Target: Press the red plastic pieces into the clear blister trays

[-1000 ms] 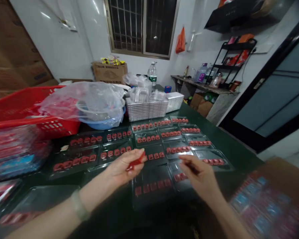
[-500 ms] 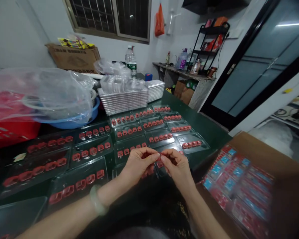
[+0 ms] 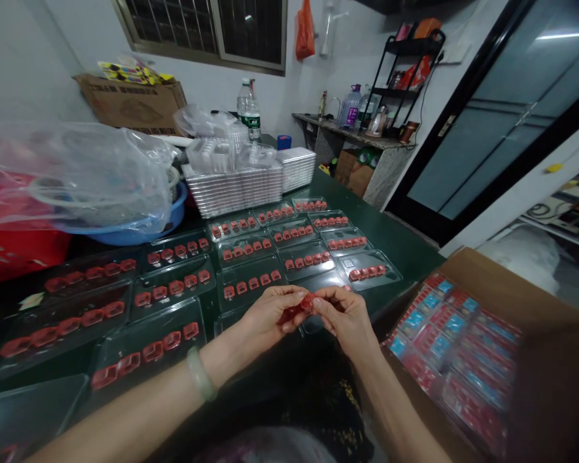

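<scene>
Near the table's front edge, my left hand (image 3: 269,315) and my right hand (image 3: 343,316) meet, fingers pinched. Between their fingertips is a small red translucent plastic piece (image 3: 308,302). More red shows inside the curled fingers of my left hand, partly hidden. Just beyond my hands lie clear plastic trays (image 3: 251,265), each with a row of several red faceted pieces (image 3: 242,287). A tray (image 3: 367,262) with a red row sits past my right hand. My wrists cover part of the trays closest to me.
At right, an open cardboard box (image 3: 492,283) holds packed red and blue packages (image 3: 456,325). Stacked clear trays (image 3: 236,193) stand at the back, beside a water bottle (image 3: 249,116). A blue basin (image 3: 174,215) under plastic film and a red basket (image 3: 24,254) are at left.
My hands have tilted, and the red piece between my fingertips now shows more plainly. The view has shifted slightly. The rows on the trays stay where they were.
</scene>
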The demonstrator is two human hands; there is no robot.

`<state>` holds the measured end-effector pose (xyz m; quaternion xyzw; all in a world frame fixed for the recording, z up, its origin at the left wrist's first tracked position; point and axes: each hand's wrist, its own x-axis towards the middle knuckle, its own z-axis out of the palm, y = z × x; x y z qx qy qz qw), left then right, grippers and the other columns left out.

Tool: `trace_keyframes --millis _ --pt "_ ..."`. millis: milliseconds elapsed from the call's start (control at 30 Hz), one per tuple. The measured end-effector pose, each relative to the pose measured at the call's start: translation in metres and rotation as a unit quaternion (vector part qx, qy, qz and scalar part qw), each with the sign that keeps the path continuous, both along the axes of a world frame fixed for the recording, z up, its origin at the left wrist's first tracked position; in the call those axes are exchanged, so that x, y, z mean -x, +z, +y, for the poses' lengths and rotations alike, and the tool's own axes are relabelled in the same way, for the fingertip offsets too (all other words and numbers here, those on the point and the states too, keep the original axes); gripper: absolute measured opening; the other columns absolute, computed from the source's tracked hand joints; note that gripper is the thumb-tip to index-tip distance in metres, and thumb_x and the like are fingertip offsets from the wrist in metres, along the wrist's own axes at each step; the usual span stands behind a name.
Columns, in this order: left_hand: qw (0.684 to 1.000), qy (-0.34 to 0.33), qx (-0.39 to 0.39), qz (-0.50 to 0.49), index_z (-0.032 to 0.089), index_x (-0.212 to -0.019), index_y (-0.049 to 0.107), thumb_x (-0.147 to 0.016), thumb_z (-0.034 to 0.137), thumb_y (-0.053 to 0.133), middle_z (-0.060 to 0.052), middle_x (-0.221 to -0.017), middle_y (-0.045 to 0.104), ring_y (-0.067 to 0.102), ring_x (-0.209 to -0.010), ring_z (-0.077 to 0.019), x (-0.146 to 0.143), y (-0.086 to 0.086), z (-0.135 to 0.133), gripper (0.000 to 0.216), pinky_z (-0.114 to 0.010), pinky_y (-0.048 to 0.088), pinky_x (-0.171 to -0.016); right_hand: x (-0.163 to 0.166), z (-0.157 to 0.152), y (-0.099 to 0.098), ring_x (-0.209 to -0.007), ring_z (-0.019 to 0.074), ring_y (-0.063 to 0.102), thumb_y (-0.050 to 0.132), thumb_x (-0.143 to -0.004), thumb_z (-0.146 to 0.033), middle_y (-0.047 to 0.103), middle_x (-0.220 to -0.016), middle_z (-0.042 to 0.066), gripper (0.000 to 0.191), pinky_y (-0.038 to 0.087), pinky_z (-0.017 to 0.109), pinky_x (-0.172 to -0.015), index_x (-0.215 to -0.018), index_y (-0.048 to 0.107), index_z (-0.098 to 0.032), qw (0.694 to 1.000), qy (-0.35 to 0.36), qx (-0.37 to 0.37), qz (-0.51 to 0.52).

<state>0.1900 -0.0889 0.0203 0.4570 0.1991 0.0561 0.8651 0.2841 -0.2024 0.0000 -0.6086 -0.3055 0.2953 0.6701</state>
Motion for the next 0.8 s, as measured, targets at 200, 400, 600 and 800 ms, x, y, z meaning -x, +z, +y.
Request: trace_keyframes --millis 200,400,600,800 --pt "0.975 -0.017 -0.222 0.012 0.012 -0.074 0.062 -0.068 0.037 0.062 0.0 -0.054 0.052 0.04 -0.041 -0.0053 0.0 0.002 0.003 0.026 -0.017 0.023 -0.035 -0.002 -0.001 -0.006 -0.04 0.0038 0.033 0.056 -0.073 -0.033 0.047 -0.051 -0.004 0.018 0.025 0.017 -0.037 -0.07 0.056 -0.015 0.999 -0.015 0.026 -0.016" --pt "0.893 -0.05 -0.445 -0.046 0.014 -0.078 0.068 -0.069 0.032 0.061 -0.005 -0.071 0.062 0.055 -0.065 -0.0139 0.002 0.005 0.013 0.021 -0.021 0.04 -0.056 -0.007 -0.007 -0.001 -0.039 0.0041 0.024 0.056 -0.073 -0.032 0.034 -0.045 -0.007 0.018 0.019 0.018 -0.036 -0.067 0.053 -0.016 0.997 0.031 0.071 -0.021" --pt "0.853 -0.092 -0.511 -0.06 0.014 -0.077 0.067 -0.077 0.034 0.052 -0.004 -0.07 0.06 0.054 -0.064 -0.013 0.002 0.006 0.016 0.025 -0.021 0.039 -0.058 -0.012 -0.011 0.002 -0.039 0.0038 0.023 0.054 -0.073 -0.03 0.033 -0.047 -0.007 0.016 0.019 0.018 -0.037 -0.066 0.054 -0.016 0.993 0.067 0.089 -0.028" --pt "0.815 -0.117 -0.562 -0.085 0.017 -0.081 0.066 -0.08 0.03 0.048 -0.004 -0.07 0.057 0.051 -0.064 -0.0131 -0.001 0.006 0.012 0.022 -0.022 0.037 -0.061 -0.014 -0.014 0.002 -0.04 0.0039 0.025 0.053 -0.073 -0.027 0.036 -0.049 -0.007 0.014 0.022 0.018 -0.039 -0.065 0.054 -0.015 0.992 0.068 0.095 -0.043"
